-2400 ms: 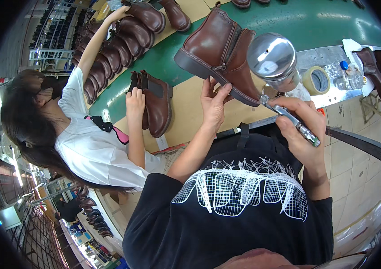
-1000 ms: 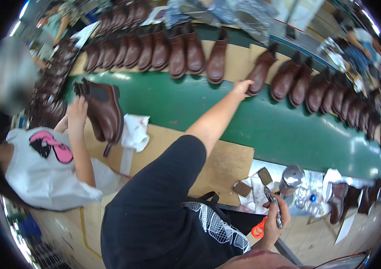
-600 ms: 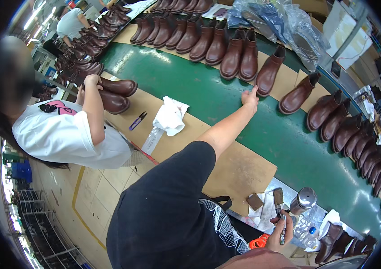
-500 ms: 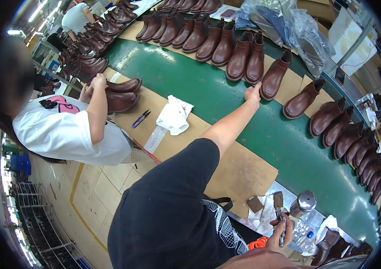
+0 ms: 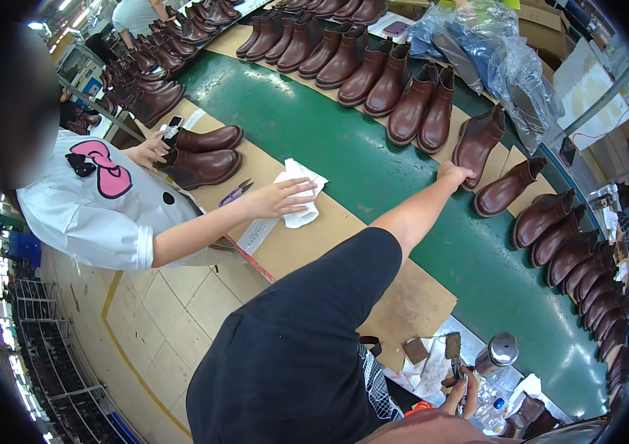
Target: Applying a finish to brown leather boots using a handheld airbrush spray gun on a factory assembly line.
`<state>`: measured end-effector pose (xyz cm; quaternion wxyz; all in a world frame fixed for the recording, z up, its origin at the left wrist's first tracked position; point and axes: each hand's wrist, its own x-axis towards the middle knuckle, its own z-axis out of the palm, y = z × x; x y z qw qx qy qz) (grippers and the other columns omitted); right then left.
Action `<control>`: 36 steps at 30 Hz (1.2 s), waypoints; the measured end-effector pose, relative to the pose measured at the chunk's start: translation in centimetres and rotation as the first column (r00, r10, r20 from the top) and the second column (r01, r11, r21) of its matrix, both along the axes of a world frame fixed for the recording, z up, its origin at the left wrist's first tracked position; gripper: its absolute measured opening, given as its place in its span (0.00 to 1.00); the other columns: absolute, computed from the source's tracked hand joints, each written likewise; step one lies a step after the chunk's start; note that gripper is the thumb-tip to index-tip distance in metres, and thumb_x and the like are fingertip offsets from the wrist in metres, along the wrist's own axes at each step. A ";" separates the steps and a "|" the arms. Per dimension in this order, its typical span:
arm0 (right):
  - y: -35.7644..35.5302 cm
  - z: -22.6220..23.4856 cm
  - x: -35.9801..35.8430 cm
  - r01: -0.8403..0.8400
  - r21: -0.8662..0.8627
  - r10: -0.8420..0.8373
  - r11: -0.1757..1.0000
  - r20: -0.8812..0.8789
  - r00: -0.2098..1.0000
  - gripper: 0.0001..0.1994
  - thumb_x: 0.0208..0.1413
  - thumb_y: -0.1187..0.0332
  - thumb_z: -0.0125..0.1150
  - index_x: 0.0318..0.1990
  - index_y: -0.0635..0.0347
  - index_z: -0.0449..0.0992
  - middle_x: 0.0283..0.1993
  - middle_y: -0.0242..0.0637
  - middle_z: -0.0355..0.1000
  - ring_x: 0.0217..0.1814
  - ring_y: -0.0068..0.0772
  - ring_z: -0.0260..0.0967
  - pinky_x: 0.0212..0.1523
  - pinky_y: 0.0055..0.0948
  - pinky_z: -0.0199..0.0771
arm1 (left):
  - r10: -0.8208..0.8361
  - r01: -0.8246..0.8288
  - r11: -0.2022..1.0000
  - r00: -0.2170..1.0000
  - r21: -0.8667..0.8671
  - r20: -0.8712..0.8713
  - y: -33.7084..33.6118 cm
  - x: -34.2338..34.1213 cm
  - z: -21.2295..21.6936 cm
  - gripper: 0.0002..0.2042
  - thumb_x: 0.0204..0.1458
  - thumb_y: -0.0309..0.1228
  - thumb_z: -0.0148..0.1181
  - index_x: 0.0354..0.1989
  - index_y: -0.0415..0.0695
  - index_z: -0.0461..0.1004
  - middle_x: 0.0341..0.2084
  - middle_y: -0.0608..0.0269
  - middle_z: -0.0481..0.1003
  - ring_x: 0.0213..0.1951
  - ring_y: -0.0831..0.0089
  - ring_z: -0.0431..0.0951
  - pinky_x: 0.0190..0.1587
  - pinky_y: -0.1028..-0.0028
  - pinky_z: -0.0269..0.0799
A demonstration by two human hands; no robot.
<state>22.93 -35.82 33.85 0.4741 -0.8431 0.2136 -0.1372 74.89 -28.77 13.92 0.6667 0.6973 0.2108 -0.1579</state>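
My left arm stretches out over the green bench. At its end my left hand [image 5: 453, 175] grips the toe of a brown ankle boot [image 5: 479, 142] standing upright on the far cardboard strip. Low on the right, my right hand [image 5: 465, 394] is closed round the slim handle of a brush [image 5: 452, 345] with a blocky brown head. Beside that hand are a metal-lidded container [image 5: 498, 353], a brown sponge-like block [image 5: 416, 350] and a stained white cloth [image 5: 434, 370]. Another single boot [image 5: 508, 188] stands just right of the gripped one.
Brown boots line the far edge of the green bench [image 5: 344, 159]. At left a co-worker's hand [image 5: 285, 198] lies on a white cloth [image 5: 307, 211], near purple thread snips [image 5: 236, 192] and a pair of boots [image 5: 203, 166]. Plastic-wrapped shoes [image 5: 525, 103] lie at the back.
The co-worker has let go of the boots with one hand and reached onto the white cloth. My left hand has closed more around the boot's toe. The view has shifted slightly.
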 end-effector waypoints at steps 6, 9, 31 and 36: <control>1.5 2.2 -0.4 0.035 0.108 -0.030 0.994 -0.048 0.998 0.15 0.70 0.62 0.49 0.53 0.63 0.75 0.28 0.33 0.71 0.33 0.21 0.67 0.38 0.25 0.65 | -0.240 0.158 0.791 0.969 -0.592 -0.063 1.4 0.1 1.1 0.20 0.34 0.38 0.78 0.34 0.47 0.75 0.31 0.67 0.76 0.32 0.70 0.74 0.41 0.68 0.74; 2.9 3.7 -1.1 0.069 0.065 -0.067 0.996 -0.025 0.997 0.12 0.62 0.70 0.55 0.47 0.69 0.77 0.31 0.35 0.74 0.31 0.21 0.68 0.33 0.21 0.62 | -0.254 -0.033 0.632 0.935 -0.775 -0.247 4.3 -4.0 2.6 0.24 0.38 0.43 0.75 0.42 0.51 0.70 0.44 0.68 0.68 0.47 0.74 0.67 0.56 0.67 0.67; 6.2 7.1 -6.4 0.039 0.048 -0.048 0.998 0.206 0.977 0.12 0.59 0.73 0.57 0.48 0.67 0.78 0.33 0.31 0.74 0.32 0.16 0.65 0.33 0.17 0.62 | -0.433 0.473 -0.018 0.790 -0.881 0.434 19.2 -32.0 16.4 0.37 0.55 0.48 0.56 0.69 0.38 0.55 0.61 0.44 0.67 0.57 0.48 0.73 0.59 0.48 0.72; 6.4 9.6 -5.5 -0.016 -0.038 0.027 0.999 0.333 0.943 0.13 0.61 0.70 0.57 0.49 0.68 0.77 0.34 0.33 0.74 0.35 0.18 0.67 0.37 0.19 0.65 | -0.519 0.663 0.553 0.748 -0.505 0.414 20.6 -35.9 11.9 0.43 0.41 0.31 0.74 0.66 0.36 0.58 0.57 0.53 0.71 0.58 0.62 0.73 0.63 0.61 0.67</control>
